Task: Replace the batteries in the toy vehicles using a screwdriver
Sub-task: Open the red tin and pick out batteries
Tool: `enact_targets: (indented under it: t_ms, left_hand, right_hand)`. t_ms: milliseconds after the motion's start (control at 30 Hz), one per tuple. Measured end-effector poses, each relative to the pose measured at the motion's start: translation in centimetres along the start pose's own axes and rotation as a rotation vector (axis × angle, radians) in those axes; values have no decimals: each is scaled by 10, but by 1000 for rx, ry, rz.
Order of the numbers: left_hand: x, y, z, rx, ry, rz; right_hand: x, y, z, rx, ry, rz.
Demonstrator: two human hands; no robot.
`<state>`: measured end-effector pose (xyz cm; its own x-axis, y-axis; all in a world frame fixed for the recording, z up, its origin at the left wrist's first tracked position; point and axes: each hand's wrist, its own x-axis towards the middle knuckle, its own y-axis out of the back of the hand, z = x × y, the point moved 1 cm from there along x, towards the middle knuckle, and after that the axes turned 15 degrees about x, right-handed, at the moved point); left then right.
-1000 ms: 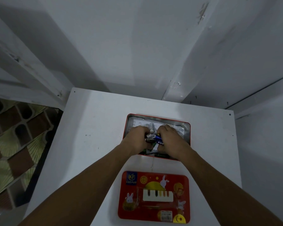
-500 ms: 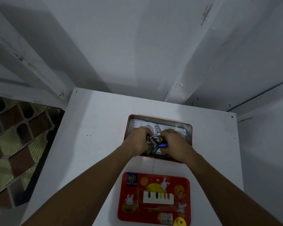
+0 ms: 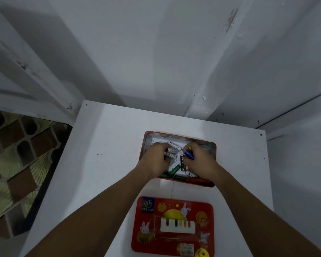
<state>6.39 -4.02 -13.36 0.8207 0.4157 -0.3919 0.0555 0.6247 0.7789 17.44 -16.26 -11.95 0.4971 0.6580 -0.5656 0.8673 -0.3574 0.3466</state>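
Observation:
An open red tin [image 3: 212, 147] sits on the white table [image 3: 109, 164] and holds loose batteries on crumpled paper. Both my hands are inside it. My left hand [image 3: 156, 160] grips two white batteries [image 3: 171, 153] side by side. My right hand [image 3: 200, 162] holds a blue battery [image 3: 189, 154] with a yellow end. A green battery [image 3: 174, 169] and a dark battery [image 3: 182, 162] lie loose in the tin between my hands. No toy vehicle or screwdriver is in view.
The tin's red lid [image 3: 172, 227], printed with rabbits and piano keys, lies flat on the table nearer to me. White walls close in behind and to the right. A patterned floor [image 3: 17, 164] drops away past the table's left edge.
My hands have drawn apart inside the tin. The left now holds two white batteries and the right the blue one, where before they were bunched over one cluster.

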Motion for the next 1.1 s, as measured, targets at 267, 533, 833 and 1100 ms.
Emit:
enact_targets:
  t_ms: [267,533,833,1100]
  left_hand:
    - [-3,2,2,64,28,-20]
    - [-4,10,-2,63,-58,-231]
    - [-3,6,0,131,-58,-138]
    - [0,1,-1,69,-11,-68]
  right_hand:
    - [2,5,0,-21,-22,-35]
    - [2,0,5,-125,84,-3]
    - [-7,-7,3,-214,111,-15]
    - [-5,-12,0,-219,69,8]
